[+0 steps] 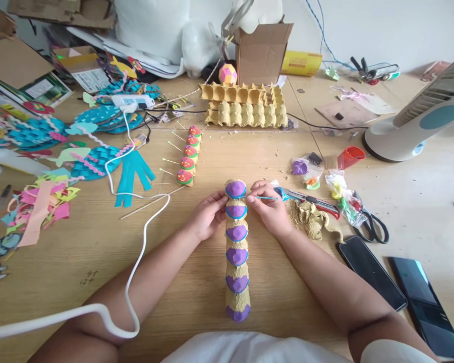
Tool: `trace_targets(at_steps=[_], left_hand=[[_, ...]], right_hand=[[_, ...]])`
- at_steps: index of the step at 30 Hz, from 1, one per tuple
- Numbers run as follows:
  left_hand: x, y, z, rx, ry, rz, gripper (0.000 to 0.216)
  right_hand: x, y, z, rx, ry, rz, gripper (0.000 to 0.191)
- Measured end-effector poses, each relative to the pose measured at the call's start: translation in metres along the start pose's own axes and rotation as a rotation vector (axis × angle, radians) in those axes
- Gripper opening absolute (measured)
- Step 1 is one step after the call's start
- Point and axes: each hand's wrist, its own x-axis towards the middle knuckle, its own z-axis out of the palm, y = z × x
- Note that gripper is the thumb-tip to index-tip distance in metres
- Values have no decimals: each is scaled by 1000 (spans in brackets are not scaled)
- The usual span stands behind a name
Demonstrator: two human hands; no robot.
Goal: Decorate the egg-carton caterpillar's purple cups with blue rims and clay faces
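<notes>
A strip of egg carton lies lengthwise in front of me, its bumps capped with purple clay. Thin blue edging rims most of the caps; the nearest one shows purple alone. At the far end, my left hand grips the carton's side between thumb and fingers. My right hand is closed in a pinch on a thin blue clay strand, which reaches the edge of the farthest cap. The fingers beneath are partly hidden.
A finished-looking carton caterpillar with red faces and sticks stands beyond my left hand. Right lie carton scraps, a utility knife, scissors and a phone. A white cable crosses my left forearm. A fan stands far right.
</notes>
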Motion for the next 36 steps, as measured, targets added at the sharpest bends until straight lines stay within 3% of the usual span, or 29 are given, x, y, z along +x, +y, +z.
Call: trace_targets(at_steps=[20,24,29,36], left_hand=[[-1,0,1,-24,-33,-12,27],[-2,2,2,-55,-37,4,25],[-4,3,2,-54,-40,6,34],[-3,1,3,-43,-87,0,35]], right_hand=[[2,5,-1,154,12,75,32],[2,7,2,362,36,141,32],[0,2,6,636,122,357,32],[1,2,6,743,79,427,32]])
